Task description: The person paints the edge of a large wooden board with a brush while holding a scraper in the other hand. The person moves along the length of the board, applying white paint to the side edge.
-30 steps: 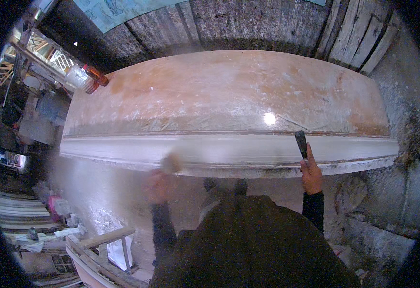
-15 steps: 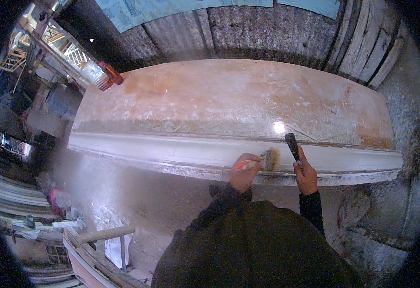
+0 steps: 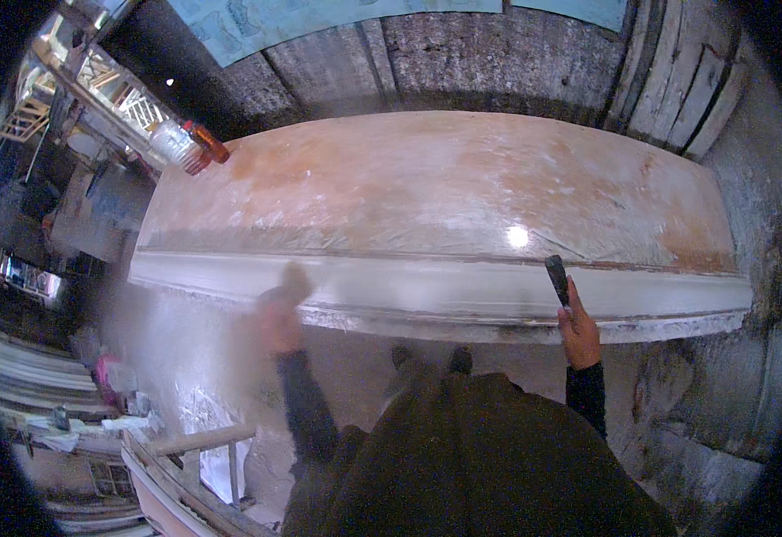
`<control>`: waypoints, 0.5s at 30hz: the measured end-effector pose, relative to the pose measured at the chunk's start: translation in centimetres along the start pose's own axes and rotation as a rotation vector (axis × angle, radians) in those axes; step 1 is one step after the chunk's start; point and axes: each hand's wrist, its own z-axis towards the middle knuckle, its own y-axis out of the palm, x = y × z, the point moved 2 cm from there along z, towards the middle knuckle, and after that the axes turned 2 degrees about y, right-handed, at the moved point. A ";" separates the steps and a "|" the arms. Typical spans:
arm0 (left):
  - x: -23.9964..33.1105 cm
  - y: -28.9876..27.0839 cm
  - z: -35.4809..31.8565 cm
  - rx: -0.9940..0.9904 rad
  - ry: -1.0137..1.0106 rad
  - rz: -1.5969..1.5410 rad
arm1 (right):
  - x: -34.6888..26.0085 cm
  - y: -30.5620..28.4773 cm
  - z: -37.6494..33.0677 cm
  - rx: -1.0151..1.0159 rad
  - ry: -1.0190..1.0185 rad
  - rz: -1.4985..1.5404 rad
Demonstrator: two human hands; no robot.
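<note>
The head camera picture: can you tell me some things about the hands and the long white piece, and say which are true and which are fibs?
1. The right hand holds a dark flat tool. True.
2. The left hand is sharp and still. False: it is blurred.
3. The long white moulding lies along the near edge of the table. True.
4. Both hands grip the dark tool. False: the left hand is far off to the left, apart from it.
5. The tool points up over the moulding. True.

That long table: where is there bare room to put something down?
Nearly the whole brown top of the table is bare, from the plastic bottle at its far left corner to the right end. The near white edge is busier: left hand and right hand with a dark tool.
</note>
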 end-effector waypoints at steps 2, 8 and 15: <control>3.2 8.1 -3.1 -0.206 -0.196 -0.521 | -0.8 0.5 0.4 -0.035 0.039 0.014; 12.8 20.3 -8.3 -0.573 -0.437 -0.865 | -2.2 2.0 1.3 -0.002 -0.116 0.059; -3.1 4.7 1.2 0.014 -0.091 -0.272 | -1.1 0.4 0.1 -0.016 0.022 0.043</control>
